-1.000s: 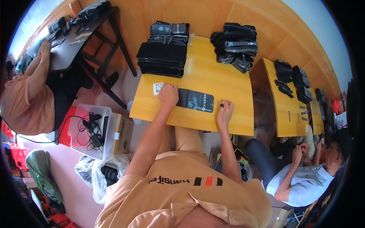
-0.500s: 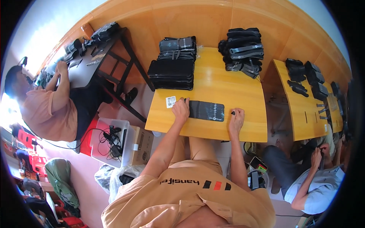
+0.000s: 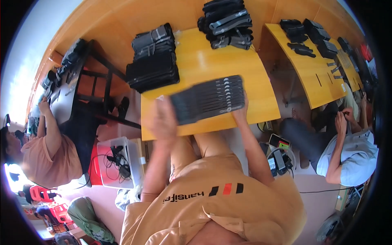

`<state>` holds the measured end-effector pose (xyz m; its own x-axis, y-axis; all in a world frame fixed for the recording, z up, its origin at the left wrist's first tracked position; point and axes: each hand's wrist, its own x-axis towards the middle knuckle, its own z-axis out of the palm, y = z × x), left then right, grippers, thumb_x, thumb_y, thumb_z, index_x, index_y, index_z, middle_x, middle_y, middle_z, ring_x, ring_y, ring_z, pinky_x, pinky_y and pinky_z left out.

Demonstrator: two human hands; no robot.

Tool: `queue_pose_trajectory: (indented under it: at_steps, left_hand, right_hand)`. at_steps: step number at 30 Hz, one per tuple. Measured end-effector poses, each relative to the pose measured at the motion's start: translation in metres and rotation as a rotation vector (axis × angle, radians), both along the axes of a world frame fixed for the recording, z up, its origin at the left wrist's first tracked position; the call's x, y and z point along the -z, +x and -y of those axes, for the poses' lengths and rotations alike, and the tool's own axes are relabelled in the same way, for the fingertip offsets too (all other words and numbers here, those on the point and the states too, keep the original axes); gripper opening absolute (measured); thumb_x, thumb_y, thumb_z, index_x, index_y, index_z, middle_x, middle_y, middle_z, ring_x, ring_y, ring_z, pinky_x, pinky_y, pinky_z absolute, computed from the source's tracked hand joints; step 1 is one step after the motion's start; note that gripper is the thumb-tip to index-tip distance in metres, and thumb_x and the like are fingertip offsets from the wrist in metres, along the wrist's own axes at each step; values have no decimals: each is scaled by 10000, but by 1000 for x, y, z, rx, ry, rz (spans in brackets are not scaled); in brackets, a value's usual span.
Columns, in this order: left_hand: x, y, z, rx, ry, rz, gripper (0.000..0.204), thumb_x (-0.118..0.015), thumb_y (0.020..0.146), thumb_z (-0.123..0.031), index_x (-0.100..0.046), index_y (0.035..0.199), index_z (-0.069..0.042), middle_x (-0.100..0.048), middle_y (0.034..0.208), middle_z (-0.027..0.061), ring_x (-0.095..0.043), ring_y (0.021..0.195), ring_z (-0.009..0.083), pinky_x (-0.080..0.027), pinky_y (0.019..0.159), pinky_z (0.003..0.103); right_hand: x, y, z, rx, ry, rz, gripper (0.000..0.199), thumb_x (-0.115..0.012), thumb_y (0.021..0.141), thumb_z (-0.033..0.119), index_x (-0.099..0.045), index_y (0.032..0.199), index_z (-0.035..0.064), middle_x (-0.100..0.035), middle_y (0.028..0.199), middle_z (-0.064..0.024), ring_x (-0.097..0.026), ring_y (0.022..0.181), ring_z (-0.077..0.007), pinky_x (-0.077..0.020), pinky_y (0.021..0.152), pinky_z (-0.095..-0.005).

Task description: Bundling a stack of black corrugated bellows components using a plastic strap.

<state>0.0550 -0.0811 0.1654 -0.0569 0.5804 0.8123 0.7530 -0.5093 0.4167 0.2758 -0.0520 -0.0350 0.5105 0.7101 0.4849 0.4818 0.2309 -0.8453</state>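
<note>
A flat dark printed panel [image 3: 208,100], with a row of pale moon-like shapes near its right end, is raised at a tilt above the near part of the yellow table [image 3: 261,108]. My right hand [image 3: 241,112] is closed on its right edge, the fingers partly hidden behind it. At the panel's left end is my left hand [image 3: 163,122], smeared by motion, so its grip does not show. The panel's left half is blurred too. Part of a white label [image 3: 160,98] shows beside my left hand.
Black folded goods stand in a left stack [image 3: 153,69] and a back stack [image 3: 226,24]. Co-workers sit at a dark table [image 3: 77,81] on the left and another yellow table [image 3: 306,77] on the right. A clear bin [image 3: 118,163] of cables stands on the floor.
The panel has come up off the table and tilted, its right edge now in my right hand. My left hand has moved nearer to me. The whole view has shifted and turned.
</note>
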Motion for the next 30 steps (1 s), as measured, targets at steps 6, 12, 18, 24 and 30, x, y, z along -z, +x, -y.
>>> queue_pose_trajectory:
  at_steps: [6,12,18,24,30]
  left_hand:
    - [-15,-80,-12,31,-241,119,311,-616,845,-120,-431,633,14,-361,546,134,-324,486,156,-338,465,304]
    - [-9,-81,-12,178,-302,-125,320,-690,770,-204,-484,627,-4,-490,589,175,-479,513,336,-381,467,357]
    - [-16,-77,-18,361,-448,-157,266,-685,772,-220,-528,698,-18,-510,589,118,-526,518,260,-416,489,326]
    - [55,-96,6,768,-824,1090,472,-542,870,-420,-508,1168,-55,-612,1011,107,-589,864,141,-474,726,266]
    - [84,-90,36,776,-1137,906,457,-680,804,-317,-556,1098,10,-628,967,61,-599,837,111,-498,718,269]
  right_hand:
    - [-6,19,-2,-97,-68,-117,213,-465,867,145,-608,869,-13,-578,885,-119,-562,878,-267,-432,807,-335]
    - [-141,-37,3,-661,-155,-81,319,-555,835,58,-546,1149,4,-575,1018,-48,-541,917,-148,-424,800,-247]
    - [-195,-120,1,-1249,-477,-250,273,-682,770,70,-630,1031,8,-628,865,-5,-570,758,-90,-459,662,-232]
    - [-173,-129,-12,-843,-168,-968,135,-660,799,60,-653,921,3,-649,813,-16,-599,705,-81,-475,650,-215]
    - [-161,-128,-16,-718,-185,-1091,152,-672,800,91,-647,939,35,-650,871,-13,-620,747,-94,-502,676,-228]
